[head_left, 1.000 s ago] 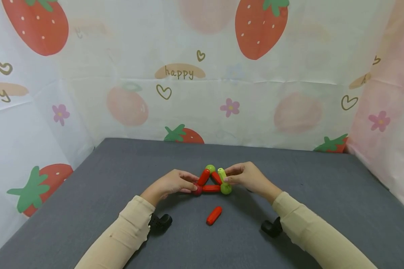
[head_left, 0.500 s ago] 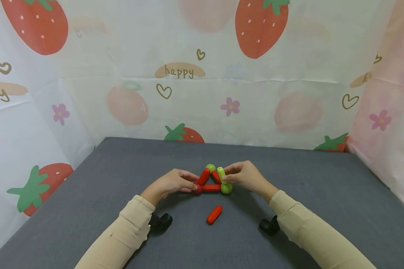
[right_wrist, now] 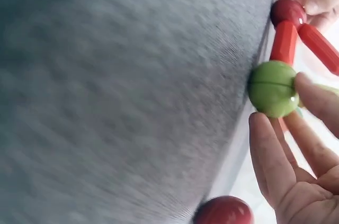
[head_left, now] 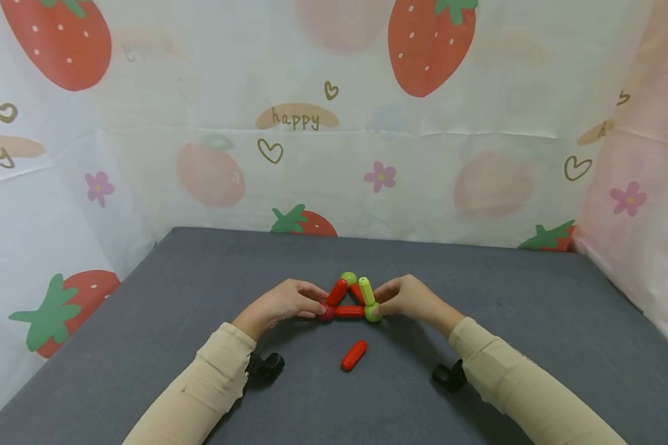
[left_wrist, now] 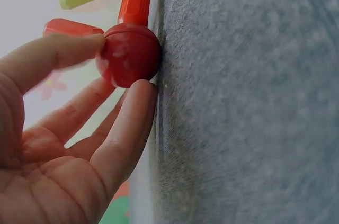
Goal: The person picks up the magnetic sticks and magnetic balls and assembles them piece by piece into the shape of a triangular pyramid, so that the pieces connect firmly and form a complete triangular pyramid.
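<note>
Toy balls and ribbed rods form a triangle on the grey table [head_left: 289,395]. My left hand [head_left: 289,303] pinches the dark red ball [left_wrist: 130,57] at its left corner, thumb and fingertips touching the surface. At the right corner, my right hand [head_left: 409,300] pinches a green ball [right_wrist: 273,89] in its fingertips. A red rod [head_left: 349,311] joins these two balls. One red rod [head_left: 337,292] rises from the red ball, and a yellow-green rod [head_left: 367,291] rises from the green one. Behind sits another green ball [head_left: 348,279], with a red rod [head_left: 357,293] running towards it.
A loose red rod [head_left: 354,356] lies in front of the triangle. Another red ball [right_wrist: 225,212] shows at the bottom of the right wrist view. Black wrist devices [head_left: 265,367] hang below both sleeves. A fruit-printed cloth [head_left: 334,185] stands behind the table.
My right hand has moved down from the yellow-green rod to the green ball at its base. My left hand has stayed on the red ball.
</note>
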{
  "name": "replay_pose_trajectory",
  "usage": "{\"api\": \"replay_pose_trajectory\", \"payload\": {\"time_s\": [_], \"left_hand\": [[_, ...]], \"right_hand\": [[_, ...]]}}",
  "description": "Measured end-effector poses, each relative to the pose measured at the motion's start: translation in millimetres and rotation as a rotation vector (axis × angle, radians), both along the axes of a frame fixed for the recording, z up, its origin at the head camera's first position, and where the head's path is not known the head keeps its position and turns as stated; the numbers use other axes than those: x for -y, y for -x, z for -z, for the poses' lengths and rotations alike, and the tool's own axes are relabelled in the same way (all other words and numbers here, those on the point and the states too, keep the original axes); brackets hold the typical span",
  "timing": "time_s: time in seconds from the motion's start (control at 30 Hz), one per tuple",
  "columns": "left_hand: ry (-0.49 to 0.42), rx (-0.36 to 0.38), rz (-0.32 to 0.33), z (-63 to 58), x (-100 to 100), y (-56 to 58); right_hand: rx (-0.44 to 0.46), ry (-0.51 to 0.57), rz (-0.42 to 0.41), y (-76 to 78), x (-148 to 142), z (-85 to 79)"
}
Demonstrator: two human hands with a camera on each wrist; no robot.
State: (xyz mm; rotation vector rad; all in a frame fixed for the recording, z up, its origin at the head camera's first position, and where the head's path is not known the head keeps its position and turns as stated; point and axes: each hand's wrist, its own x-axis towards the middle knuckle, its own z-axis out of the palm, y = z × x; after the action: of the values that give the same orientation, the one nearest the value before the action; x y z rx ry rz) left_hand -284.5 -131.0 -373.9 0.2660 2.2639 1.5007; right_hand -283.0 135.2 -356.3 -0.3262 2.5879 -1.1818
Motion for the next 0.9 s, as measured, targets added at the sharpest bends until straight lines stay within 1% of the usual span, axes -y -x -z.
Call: {"api": "replay_pose_trajectory", "payload": {"time_s": [0.07,0.2,0.3,0.47,0.6,0.7,0.8,0.9], "left_hand": [[0.01,0.0,0.004,-1.7,-0.1,-1.1],[0.04,-0.019,-0.001,-3.9,-0.8,-2.3],[0.044,-0.037,-0.027,-3.6,-1.2,-2.2],[0.012,-0.032,-0.075,-1.2,-1.4,-1.3],[0.009,-0.032,-0.103,0.5,-1.7,0.1],[0.014,-0.034,-0.106,0.6,-1.9,0.3],[0.016,-0.036,-0.108,0.7,-1.4,0.1],[0.016,-0.039,-0.109,1.9,-0.2,-0.1]], "right_hand": [[0.009,-0.013,-0.005,-2.0,-1.1,0.9],[0.013,0.003,-0.01,-5.5,-1.9,2.8],[0.007,0.009,-0.014,-6.6,-0.9,3.7],[-0.005,0.003,-0.034,-6.9,0.1,4.3],[0.025,0.023,-0.062,-5.6,-0.8,3.0],[0.028,0.026,-0.06,0.1,-3.6,-2.2],[-0.003,0.027,-0.022,10.8,-5.7,-8.9],[-0.018,0.038,0.015,23.1,-4.0,-10.4]]}}
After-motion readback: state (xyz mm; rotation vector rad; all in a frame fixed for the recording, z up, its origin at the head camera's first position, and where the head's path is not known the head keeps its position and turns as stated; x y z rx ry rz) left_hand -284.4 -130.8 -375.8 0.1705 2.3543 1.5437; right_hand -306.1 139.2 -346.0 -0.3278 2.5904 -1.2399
